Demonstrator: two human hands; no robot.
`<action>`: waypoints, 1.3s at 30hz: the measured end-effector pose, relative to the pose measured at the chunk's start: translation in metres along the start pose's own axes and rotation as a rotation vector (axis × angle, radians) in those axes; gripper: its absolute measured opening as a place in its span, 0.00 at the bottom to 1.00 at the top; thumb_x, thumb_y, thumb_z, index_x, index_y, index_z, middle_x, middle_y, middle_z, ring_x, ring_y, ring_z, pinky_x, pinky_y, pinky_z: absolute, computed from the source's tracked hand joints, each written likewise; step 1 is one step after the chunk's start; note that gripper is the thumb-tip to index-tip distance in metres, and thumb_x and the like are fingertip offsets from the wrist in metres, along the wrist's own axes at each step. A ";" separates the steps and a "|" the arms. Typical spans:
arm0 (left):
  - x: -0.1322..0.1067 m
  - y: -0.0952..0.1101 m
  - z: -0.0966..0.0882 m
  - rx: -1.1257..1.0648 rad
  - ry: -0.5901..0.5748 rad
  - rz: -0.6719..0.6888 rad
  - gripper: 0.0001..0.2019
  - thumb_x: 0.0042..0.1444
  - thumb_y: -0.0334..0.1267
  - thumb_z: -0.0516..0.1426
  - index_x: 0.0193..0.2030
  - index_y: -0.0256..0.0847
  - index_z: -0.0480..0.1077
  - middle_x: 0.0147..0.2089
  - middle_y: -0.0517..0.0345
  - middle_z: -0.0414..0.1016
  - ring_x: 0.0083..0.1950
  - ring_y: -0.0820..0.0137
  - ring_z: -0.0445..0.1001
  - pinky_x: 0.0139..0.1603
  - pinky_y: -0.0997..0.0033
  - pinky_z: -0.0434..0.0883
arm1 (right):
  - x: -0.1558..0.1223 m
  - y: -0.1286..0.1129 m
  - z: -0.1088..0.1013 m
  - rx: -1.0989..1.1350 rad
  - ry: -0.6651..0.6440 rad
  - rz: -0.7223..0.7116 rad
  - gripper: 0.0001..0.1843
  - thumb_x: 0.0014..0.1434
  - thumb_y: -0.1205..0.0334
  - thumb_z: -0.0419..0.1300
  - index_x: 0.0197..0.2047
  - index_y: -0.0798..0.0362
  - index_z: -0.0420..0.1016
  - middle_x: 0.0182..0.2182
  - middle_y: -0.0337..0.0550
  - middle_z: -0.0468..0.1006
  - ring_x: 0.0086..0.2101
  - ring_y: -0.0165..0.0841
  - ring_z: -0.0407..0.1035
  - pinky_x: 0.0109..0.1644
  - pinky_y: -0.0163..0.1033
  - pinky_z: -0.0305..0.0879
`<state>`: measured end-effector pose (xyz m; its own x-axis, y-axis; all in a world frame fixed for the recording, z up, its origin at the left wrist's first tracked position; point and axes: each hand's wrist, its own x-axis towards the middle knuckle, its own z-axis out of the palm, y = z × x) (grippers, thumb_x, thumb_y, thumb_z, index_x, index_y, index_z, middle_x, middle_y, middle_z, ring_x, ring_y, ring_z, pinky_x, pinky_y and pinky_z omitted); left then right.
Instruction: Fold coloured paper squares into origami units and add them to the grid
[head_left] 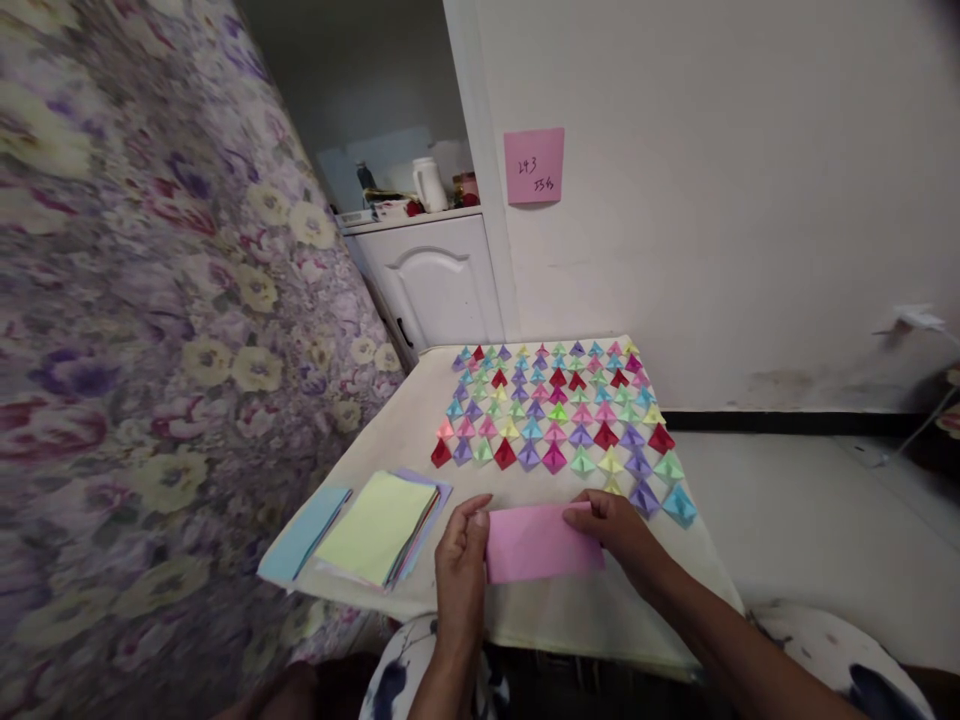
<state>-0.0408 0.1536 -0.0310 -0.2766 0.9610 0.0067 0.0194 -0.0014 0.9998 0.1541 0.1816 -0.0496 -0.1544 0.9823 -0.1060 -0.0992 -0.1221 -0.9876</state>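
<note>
Left hand: the left hand (pixel 461 556) closes on the left edge of the pink paper (pixel 541 543), thumb on top; we cannot see the fingers beneath.
Right hand: the right hand (pixel 619 528) pinches the paper's far right end, fingertips bent over the upper edge.
Pink paper: it lies flat at the table's (pixel 401 425) near edge, between both hands. We judge it is gripped at both ends to keep it square and stop it sliding.
Paper stack: a stack of coloured sheets (pixel 379 525) sits just left of the left hand, yellow on top, with a blue sheet (pixel 304 533) beside it. We take it they are kept within easy reach.
Folded shapes: small folded paper shapes (pixel 559 420) stand in rows across the far half of the table, apart from the hands, likely so they stay undisturbed.
Wall: a pink note (pixel 534 166) with handwriting is stuck above the table.
Left side: a floral cloth (pixel 150 350) fills the view.
</note>
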 end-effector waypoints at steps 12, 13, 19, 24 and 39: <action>-0.005 -0.008 0.010 -0.315 -0.217 -0.214 0.14 0.51 0.42 0.59 0.40 0.35 0.70 0.32 0.55 0.76 0.29 0.72 0.73 0.29 0.77 0.70 | -0.002 0.000 0.006 0.036 0.110 -0.013 0.12 0.48 0.53 0.61 0.26 0.54 0.69 0.18 0.33 0.66 0.20 0.27 0.58 0.24 0.32 0.52; -0.004 -0.009 0.009 -0.273 -0.211 -0.187 0.13 0.51 0.42 0.59 0.39 0.36 0.70 0.32 0.56 0.75 0.30 0.73 0.73 0.29 0.78 0.69 | -0.001 -0.001 0.005 -0.005 0.100 -0.018 0.12 0.48 0.54 0.61 0.25 0.54 0.69 0.18 0.33 0.67 0.20 0.27 0.59 0.25 0.32 0.53; 0.001 -0.017 0.005 -0.044 -0.342 -0.115 0.11 0.50 0.42 0.58 0.34 0.35 0.70 0.25 0.61 0.71 0.22 0.75 0.69 0.24 0.77 0.67 | 0.003 -0.009 -0.006 -0.130 -0.104 -0.022 0.10 0.45 0.59 0.64 0.31 0.55 0.74 0.25 0.39 0.74 0.28 0.31 0.66 0.32 0.34 0.58; 0.000 -0.016 0.011 -0.060 -0.396 -0.104 0.11 0.50 0.41 0.59 0.35 0.36 0.67 0.23 0.62 0.70 0.22 0.74 0.69 0.23 0.76 0.67 | 0.001 -0.005 -0.004 -0.111 -0.257 0.049 0.11 0.47 0.56 0.62 0.23 0.55 0.70 0.18 0.34 0.68 0.21 0.26 0.59 0.25 0.32 0.51; -0.015 -0.005 0.018 -0.077 -0.165 0.044 0.11 0.51 0.37 0.58 0.41 0.41 0.64 0.30 0.63 0.72 0.27 0.76 0.69 0.32 0.76 0.67 | -0.006 0.001 0.016 0.061 0.020 0.047 0.14 0.46 0.52 0.62 0.23 0.54 0.66 0.18 0.32 0.63 0.20 0.25 0.54 0.24 0.32 0.49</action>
<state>-0.0197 0.1440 -0.0360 -0.1159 0.9918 0.0534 -0.0474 -0.0592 0.9971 0.1390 0.1735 -0.0476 -0.1402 0.9779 -0.1548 -0.1524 -0.1758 -0.9726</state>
